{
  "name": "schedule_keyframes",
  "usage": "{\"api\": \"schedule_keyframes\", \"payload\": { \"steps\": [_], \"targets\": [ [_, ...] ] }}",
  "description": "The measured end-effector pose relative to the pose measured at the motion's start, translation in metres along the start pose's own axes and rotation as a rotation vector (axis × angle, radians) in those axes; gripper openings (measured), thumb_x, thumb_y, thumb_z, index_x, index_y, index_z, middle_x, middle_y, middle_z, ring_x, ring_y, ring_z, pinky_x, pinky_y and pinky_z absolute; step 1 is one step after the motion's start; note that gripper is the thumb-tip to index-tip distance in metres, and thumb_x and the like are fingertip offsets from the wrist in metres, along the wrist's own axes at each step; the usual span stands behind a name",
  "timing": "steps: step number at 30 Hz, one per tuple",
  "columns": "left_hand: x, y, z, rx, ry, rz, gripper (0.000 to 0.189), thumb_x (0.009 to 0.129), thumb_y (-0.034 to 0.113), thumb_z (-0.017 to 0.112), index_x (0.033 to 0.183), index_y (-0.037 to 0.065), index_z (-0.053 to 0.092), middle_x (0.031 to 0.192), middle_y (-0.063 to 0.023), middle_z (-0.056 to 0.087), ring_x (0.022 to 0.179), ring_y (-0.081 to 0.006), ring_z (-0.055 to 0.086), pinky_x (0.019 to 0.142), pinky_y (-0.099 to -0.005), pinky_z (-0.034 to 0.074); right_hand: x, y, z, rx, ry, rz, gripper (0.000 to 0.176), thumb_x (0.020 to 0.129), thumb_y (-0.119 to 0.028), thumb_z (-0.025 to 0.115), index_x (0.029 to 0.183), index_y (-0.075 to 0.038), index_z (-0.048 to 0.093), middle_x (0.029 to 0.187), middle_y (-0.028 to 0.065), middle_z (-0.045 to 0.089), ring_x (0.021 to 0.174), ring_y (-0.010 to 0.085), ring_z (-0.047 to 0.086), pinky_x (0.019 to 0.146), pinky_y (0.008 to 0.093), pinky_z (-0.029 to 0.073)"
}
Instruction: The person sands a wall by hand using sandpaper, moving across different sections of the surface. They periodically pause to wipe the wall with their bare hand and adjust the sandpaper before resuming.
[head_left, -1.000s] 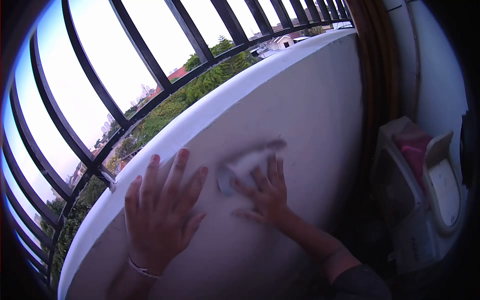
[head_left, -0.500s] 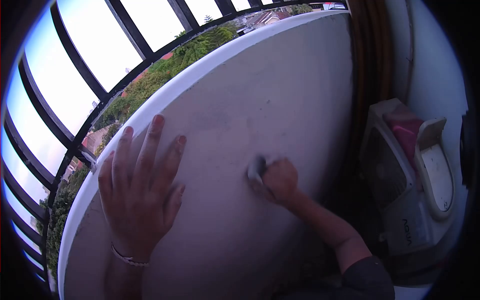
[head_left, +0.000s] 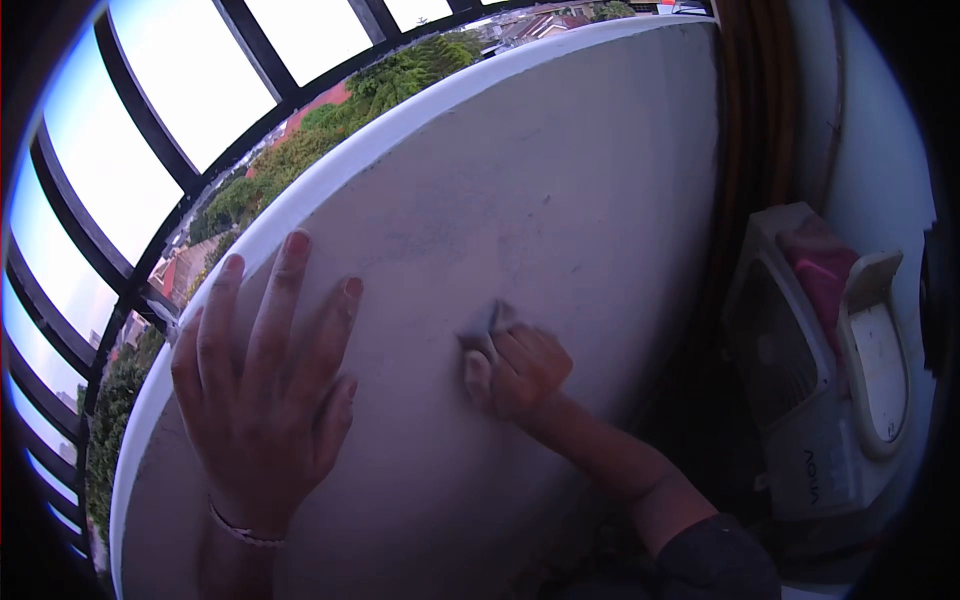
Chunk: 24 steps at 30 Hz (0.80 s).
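A curved-looking grey wall [head_left: 400,420] with a white top edge [head_left: 330,170] fills the middle of the view. My left hand [head_left: 265,380], with a thin bracelet at the wrist, lies flat on the wall by that edge, fingers spread and nothing held. My right hand [head_left: 520,370] is closed around a small grey piece of material [head_left: 485,335], pressed to the wall near its centre. The piece looks like folded cloth or paper; its exact kind is unclear. Faint dark smudges [head_left: 430,230] and small marks show above my hands.
Dark metal railing bars [head_left: 145,95] stand beyond the wall's edge, with trees [head_left: 430,62] and rooftops outside. At the right are a brown curtain-like strip [head_left: 755,120] and a whitish appliance marked AQUA [head_left: 820,470], with a pink item [head_left: 820,270] on it.
My right hand has moved left and slightly down along the wall with the grey piece. My left hand stays on the wall, a little further left in view. The camera view has shifted slightly.
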<state>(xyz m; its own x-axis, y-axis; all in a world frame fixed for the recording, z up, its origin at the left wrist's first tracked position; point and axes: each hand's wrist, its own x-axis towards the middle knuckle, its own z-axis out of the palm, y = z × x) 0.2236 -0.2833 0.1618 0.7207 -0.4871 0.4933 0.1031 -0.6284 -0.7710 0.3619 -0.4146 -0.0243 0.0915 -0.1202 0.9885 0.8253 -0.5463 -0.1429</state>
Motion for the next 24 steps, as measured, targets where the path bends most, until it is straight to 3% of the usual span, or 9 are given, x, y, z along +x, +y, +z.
{"api": "schedule_keyframes", "payload": {
  "steps": [4, 9, 12, 15, 17, 21, 24],
  "targets": [
    [0.004, 0.001, -0.001, 0.017, 0.009, 0.001, 0.051, 0.088, 0.033, 0.056, 0.139, 0.026, 0.053, 0.154, -0.0079, 0.038, 0.139, -0.0324, 0.035, 0.111, -0.0484, 0.03, -0.112, 0.009, -0.019, -0.066, -0.107, 0.131, 0.018, 0.078, -0.005, 0.06, 0.062, -0.008, 0.052, 0.061, 0.0063, 0.055, 0.05, 0.0209, 0.052, 0.041, 0.034, 0.034],
    [0.007, 0.0, -0.001, 0.033, 0.008, 0.007, 0.049, 0.09, 0.037, 0.055, 0.138, 0.026, 0.054, 0.153, -0.0095, 0.038, 0.138, -0.0331, 0.037, 0.11, -0.0494, 0.031, -0.001, -0.005, 0.005, -0.064, 0.091, 0.031, 0.029, 0.08, -0.007, 0.061, 0.057, -0.01, 0.044, 0.059, 0.0067, 0.055, 0.053, 0.0213, 0.057, 0.041, 0.033, 0.034],
    [0.007, 0.004, -0.002, 0.001, -0.026, -0.02, 0.045, 0.09, 0.038, 0.055, 0.134, 0.03, 0.057, 0.151, -0.0065, 0.042, 0.136, -0.0337, 0.039, 0.108, -0.0513, 0.033, 0.05, -0.017, 0.009, 0.022, 0.062, 0.061, 0.031, 0.081, -0.008, 0.06, 0.057, -0.011, 0.042, 0.058, 0.0071, 0.054, 0.054, 0.0216, 0.059, 0.041, 0.032, 0.034],
    [0.005, 0.003, 0.001, 0.02, -0.011, -0.033, 0.044, 0.09, 0.038, 0.055, 0.133, 0.032, 0.058, 0.15, -0.0055, 0.043, 0.135, -0.0344, 0.04, 0.107, -0.0527, 0.034, -0.013, -0.002, 0.003, -0.056, 0.053, -0.014, 0.031, 0.082, -0.007, 0.059, 0.057, -0.01, 0.041, 0.057, 0.0071, 0.052, 0.052, 0.021, 0.056, 0.04, 0.0312, 0.034],
    [0.006, 0.004, 0.003, 0.028, 0.0, -0.035, 0.044, 0.089, 0.038, 0.056, 0.133, 0.032, 0.058, 0.15, -0.0061, 0.042, 0.135, -0.0349, 0.039, 0.107, -0.0532, 0.033, -0.082, 0.008, -0.013, -0.019, -0.069, 0.032, 0.027, 0.082, -0.007, 0.059, 0.058, -0.009, 0.045, 0.057, 0.0067, 0.051, 0.05, 0.0208, 0.055, 0.04, 0.0315, 0.035],
    [0.006, 0.007, 0.002, 0.009, -0.001, -0.023, 0.046, 0.088, 0.037, 0.057, 0.134, 0.033, 0.057, 0.151, -0.0068, 0.041, 0.137, -0.0354, 0.038, 0.108, -0.0533, 0.032, -0.071, 0.0, -0.011, 0.001, -0.042, 0.091, 0.023, 0.082, -0.009, 0.059, 0.06, -0.009, 0.051, 0.058, 0.006, 0.052, 0.05, 0.0205, 0.053, 0.04, 0.0319, 0.035],
    [0.01, 0.004, -0.001, 0.026, -0.009, -0.007, 0.05, 0.09, 0.037, 0.055, 0.139, 0.029, 0.053, 0.153, -0.0093, 0.037, 0.139, -0.034, 0.035, 0.109, -0.0506, 0.031, 0.018, -0.005, 0.007, -0.096, 0.149, 0.014, 0.026, 0.082, -0.008, 0.061, 0.059, -0.009, 0.047, 0.06, 0.006, 0.052, 0.053, 0.0212, 0.054, 0.04, 0.0313, 0.035]
  ]
}}
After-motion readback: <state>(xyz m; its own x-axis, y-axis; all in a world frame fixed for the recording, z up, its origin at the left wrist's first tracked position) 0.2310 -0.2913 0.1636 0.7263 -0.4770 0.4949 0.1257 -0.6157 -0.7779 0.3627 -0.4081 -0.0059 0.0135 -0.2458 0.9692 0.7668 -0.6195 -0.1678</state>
